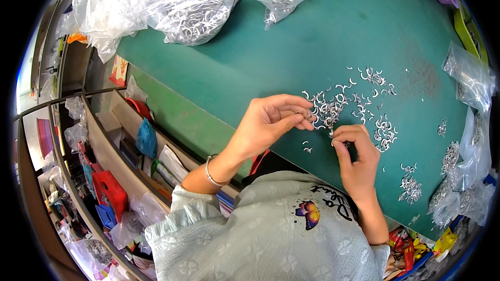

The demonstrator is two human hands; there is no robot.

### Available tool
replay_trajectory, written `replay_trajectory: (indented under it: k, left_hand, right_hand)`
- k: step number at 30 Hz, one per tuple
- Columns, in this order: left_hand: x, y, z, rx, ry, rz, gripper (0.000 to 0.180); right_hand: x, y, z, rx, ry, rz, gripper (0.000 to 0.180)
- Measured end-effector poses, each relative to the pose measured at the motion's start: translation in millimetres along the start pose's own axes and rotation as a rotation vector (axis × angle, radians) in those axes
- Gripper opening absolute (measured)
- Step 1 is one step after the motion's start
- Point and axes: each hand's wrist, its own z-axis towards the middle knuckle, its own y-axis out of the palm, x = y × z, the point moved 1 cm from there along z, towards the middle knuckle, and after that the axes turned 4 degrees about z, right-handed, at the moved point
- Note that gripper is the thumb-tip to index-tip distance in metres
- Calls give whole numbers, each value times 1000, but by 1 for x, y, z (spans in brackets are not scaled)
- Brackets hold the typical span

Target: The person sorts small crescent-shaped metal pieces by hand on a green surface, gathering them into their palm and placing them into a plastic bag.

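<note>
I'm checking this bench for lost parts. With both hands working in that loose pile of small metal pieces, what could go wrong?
1. The metal pieces lie scattered; either the left hand or the right hand might sweep some away unnoticed.
2. A few strays sit near the table's near edge and may drop off.
3. The piece pinched at the left fingertips is tiny and could slip.

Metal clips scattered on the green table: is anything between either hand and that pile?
Nothing visible is. The left hand already pinches a small piece at the edge of the metal clips, and the right hand sits against the pile's near side. The clear bags of parts lie far back on the green table.
</note>
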Motion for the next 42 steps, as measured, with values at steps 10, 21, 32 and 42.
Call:
replay_trajectory:
  k: [10, 21, 32, 42]
  left_hand:
    - [2, 1, -7, 152, 17, 223, 19]
    - [-6, 26, -4, 166, 427, 1040, 17]
    - [-3, 25, -3, 188, 264, 669, 12]
    - [-1, -9, 2, -77, -51, -588, 6]
  right_hand:
    - [0, 3, 6, -13, -132, -267, 20]
    - [0, 0, 10, -82, -170, -494, 22]
    - [-7, -4, 30, -169, -169, -554, 34]
    - [-3, -26, 24, -315, -202, -500, 30]
